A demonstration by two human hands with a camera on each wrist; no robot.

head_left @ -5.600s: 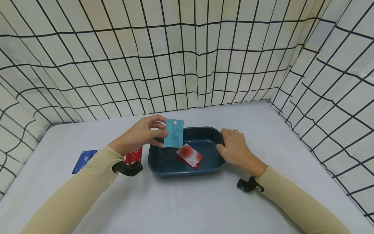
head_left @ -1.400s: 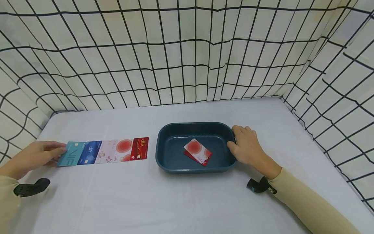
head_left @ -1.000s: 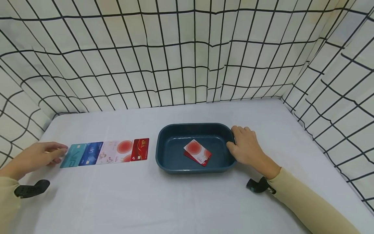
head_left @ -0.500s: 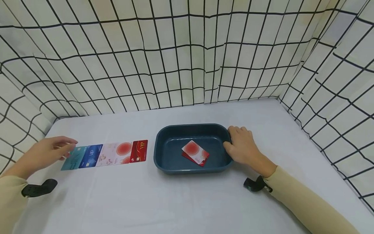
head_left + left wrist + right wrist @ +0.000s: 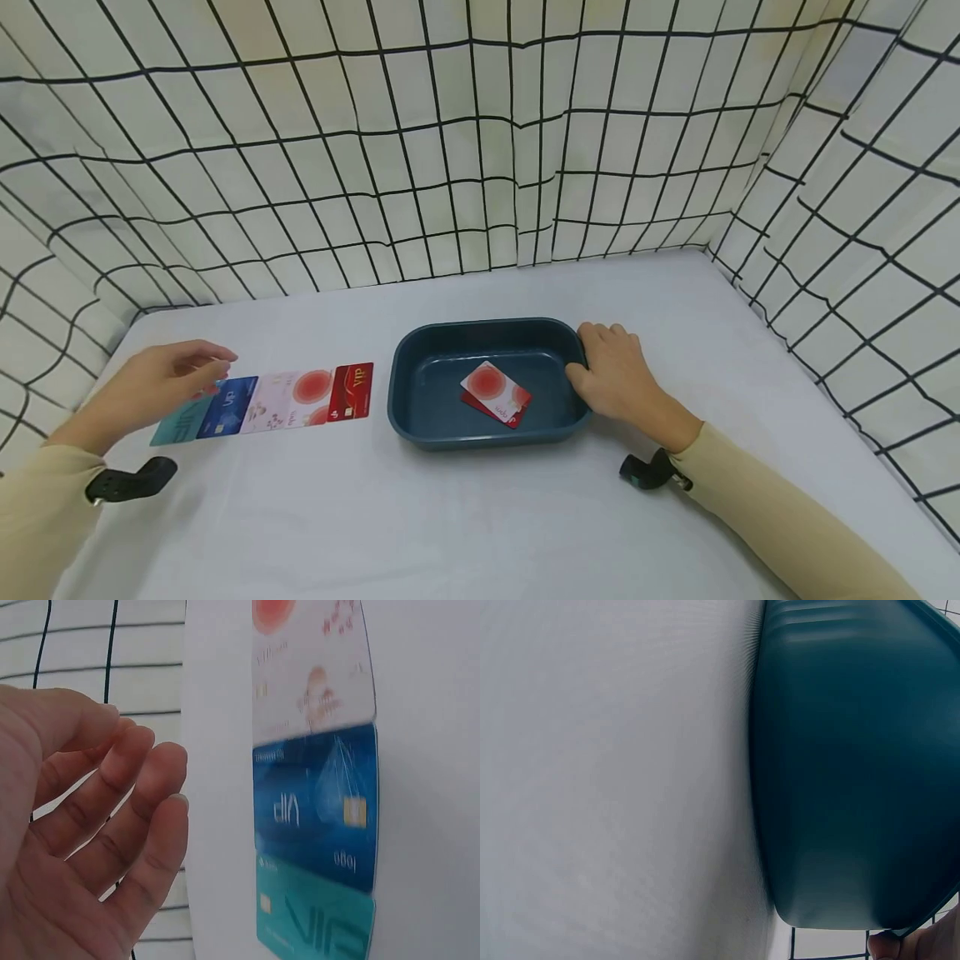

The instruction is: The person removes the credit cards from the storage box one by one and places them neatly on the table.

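My left hand point(image 5: 153, 387) hovers above the left end of a row of cards, its fingers loosely bent and nothing between them. Under it lies a teal VIP card point(image 5: 178, 425), partly covered by the hand in the head view. To its right follow a blue VIP card point(image 5: 227, 408), pale pink cards with flowers and red circles point(image 5: 288, 400), and a red VIP card point(image 5: 351, 392). My right hand point(image 5: 618, 375) grips the right rim of a dark blue-green tray point(image 5: 483, 444). Inside the tray, a white card with a red circle point(image 5: 491, 386) overlaps a red card point(image 5: 472, 402).
A white cloth point(image 5: 420, 525) covers the table. Black wire grid panels point(image 5: 450, 150) backed with white sheeting stand along the back and both sides. A black band with a camera mount point(image 5: 131, 481) sits on the left wrist; the right wrist carries one too.
The left hand carried the teal card from over the tray to the left end of the row, released it there, then rose and drifted right. The right hand stays on the tray.
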